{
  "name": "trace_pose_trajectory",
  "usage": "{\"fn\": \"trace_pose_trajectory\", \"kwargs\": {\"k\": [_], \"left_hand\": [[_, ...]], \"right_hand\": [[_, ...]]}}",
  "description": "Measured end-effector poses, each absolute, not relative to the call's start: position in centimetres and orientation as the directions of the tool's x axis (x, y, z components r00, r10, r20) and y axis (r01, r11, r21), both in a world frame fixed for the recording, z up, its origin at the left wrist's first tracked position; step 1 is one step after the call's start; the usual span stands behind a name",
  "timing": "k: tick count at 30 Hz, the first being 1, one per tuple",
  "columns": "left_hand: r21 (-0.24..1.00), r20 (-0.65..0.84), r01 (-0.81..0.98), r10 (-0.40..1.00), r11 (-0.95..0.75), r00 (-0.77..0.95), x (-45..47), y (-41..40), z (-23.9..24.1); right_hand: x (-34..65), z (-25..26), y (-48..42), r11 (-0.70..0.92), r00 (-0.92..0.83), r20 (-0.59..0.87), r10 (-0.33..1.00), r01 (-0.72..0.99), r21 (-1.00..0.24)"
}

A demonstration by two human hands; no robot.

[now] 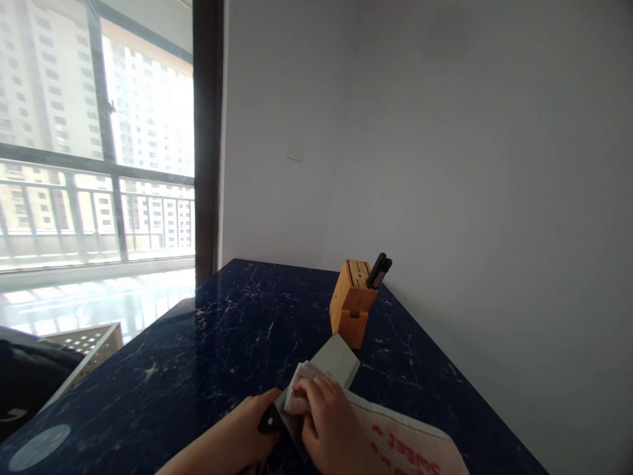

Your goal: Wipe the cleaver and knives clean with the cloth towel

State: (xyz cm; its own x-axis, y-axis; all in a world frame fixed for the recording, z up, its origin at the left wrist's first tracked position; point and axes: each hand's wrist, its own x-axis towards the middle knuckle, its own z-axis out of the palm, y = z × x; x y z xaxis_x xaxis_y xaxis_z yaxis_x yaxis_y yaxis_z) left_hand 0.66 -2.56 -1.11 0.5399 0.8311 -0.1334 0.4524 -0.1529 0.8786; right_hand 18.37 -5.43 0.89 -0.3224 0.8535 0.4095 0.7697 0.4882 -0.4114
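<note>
Broad steel cleaver [337, 361] sits near you over the dark marbled counter [198, 356], long axis pointing far-right from your left hand [247, 432], clenched on its handle [270, 420]. Your right hand [329, 422], apparently curled, presses a white cloth [400, 442] onto it.

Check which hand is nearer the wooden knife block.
Right. The right hand, pressing a cloth onto the cleaver, sits in front of the knife block, apart from it. The left hand grips the cleaver's black handle, further back and to the left.
</note>
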Motion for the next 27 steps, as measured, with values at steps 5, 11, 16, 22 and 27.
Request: {"fn": "trace_pose_trajectory", "kwargs": {"k": [5, 11, 16, 22, 27], "left_hand": [[0.869, -0.079, 0.442, 0.821, -0.221, 0.566, 1.1, -3.3, -0.3], [0.875, -0.050, 0.431, 0.844, -0.220, 0.534, 1.8, -3.7, -0.4], [0.902, -0.007, 0.371, 0.853, -0.219, 0.521, 1.6, -3.3, -0.8], [0.917, 0.052, 0.314, 0.851, -0.248, 0.522, 1.5, -3.4, 0.0], [0.926, 0.117, 0.262, 0.869, -0.270, 0.481, 1.6, -3.3, 0.5]], "right_hand": [[20.2, 0.8, -2.9, 0.430, -0.191, 0.542, 0.818, 0.830, -0.356], [22.5, 0.4, -1.6, 0.433, -0.104, 0.651, 0.752, 0.822, -0.369], [20.2, 0.7, -4.2, 0.542, -0.270, 0.570, 0.776, 0.748, -0.384], [18.6, 2.1, -6.0, 0.594, -0.372, 0.530, 0.762, 0.728, -0.343], [18.5, 2.5, -6.3, 0.613, -0.391, 0.599, 0.699, 0.759, -0.220]]}}
